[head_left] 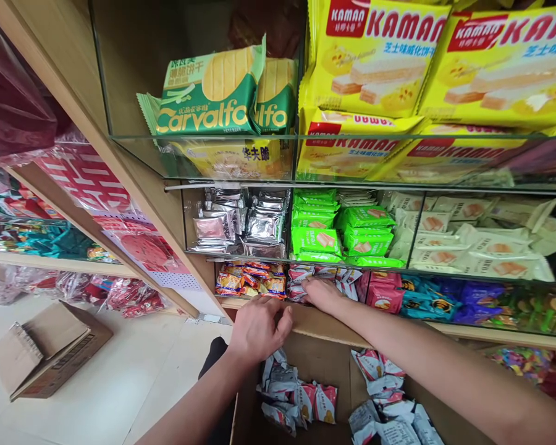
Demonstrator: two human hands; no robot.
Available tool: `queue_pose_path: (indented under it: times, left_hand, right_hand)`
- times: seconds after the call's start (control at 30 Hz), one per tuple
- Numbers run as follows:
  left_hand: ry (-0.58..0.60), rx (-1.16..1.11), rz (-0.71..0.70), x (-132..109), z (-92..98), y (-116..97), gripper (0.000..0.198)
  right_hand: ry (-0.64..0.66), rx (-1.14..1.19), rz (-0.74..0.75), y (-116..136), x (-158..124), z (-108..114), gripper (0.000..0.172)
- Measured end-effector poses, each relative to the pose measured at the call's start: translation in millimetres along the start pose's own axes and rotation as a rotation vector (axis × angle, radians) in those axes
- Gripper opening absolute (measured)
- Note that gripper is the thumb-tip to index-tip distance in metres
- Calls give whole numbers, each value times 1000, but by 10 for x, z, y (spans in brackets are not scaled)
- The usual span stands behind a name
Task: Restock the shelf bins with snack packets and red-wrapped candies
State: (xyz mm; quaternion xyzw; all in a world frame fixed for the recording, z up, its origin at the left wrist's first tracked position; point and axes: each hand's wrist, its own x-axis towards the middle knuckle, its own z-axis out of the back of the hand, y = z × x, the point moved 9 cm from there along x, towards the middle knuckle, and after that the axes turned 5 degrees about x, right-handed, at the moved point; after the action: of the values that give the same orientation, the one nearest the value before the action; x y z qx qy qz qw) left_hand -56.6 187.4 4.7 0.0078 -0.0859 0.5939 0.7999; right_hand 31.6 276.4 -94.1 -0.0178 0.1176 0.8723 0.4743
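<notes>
My right hand (323, 294) reaches into a low shelf compartment, its bent fingers down among red-and-white snack packets (348, 285). Whether a packet is inside those fingers is hidden. My left hand (261, 329) is curled at the upper edge of an open cardboard box (327, 322), thumb toward the flap and fingertips out of sight. Loose silver, white and red snack packets (306, 398) lie inside this box, in a left and a right group. Just beyond my left hand sits a compartment of small orange packets (251, 278).
Glass-fronted shelves hold silver packets (265, 225), green packets (317, 240), cream packets (495, 253), yellow wafer packs (380, 62) and green Carvalfo packs (208, 93). A wooden upright (134, 154) rises at the left. Another cardboard box (60, 352) stands on the tiled floor.
</notes>
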Motion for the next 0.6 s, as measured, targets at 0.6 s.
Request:
queue_pose_path:
  times: [0.6]
  left_hand:
    - [-19, -35, -9, -8, 35, -14, 29]
  right_hand:
    - [-153, 14, 102, 117, -30, 78, 24]
